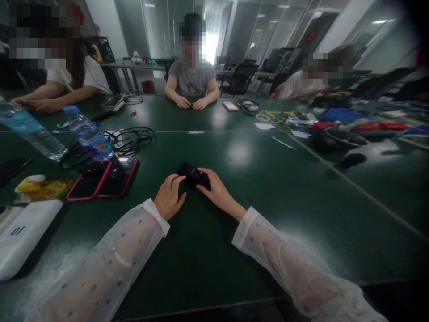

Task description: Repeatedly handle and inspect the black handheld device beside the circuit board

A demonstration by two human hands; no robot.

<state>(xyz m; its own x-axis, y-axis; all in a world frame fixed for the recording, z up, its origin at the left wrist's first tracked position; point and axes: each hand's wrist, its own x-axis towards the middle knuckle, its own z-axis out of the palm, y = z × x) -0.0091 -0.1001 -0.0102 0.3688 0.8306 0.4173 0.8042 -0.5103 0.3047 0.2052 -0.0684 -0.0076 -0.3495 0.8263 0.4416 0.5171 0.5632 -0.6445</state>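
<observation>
A small black device (189, 171) with a dark screen lies tilted at the middle of the green table (214, 250). My right hand (217, 190) grips its right end between thumb and fingers. My left hand (169, 195) is beside its left end, thumb and fingers apart, fingertips close to the near edge; whether they touch it is unclear. Both wrists come out of sheer white dotted sleeves.
At left are two red-edged phones (124, 178), water bottles (90, 134), black cables (137, 138) and a white box (28, 235). A wrench (283, 143) and cluttered cables (275, 117) lie at right. Three people sit across and around the table.
</observation>
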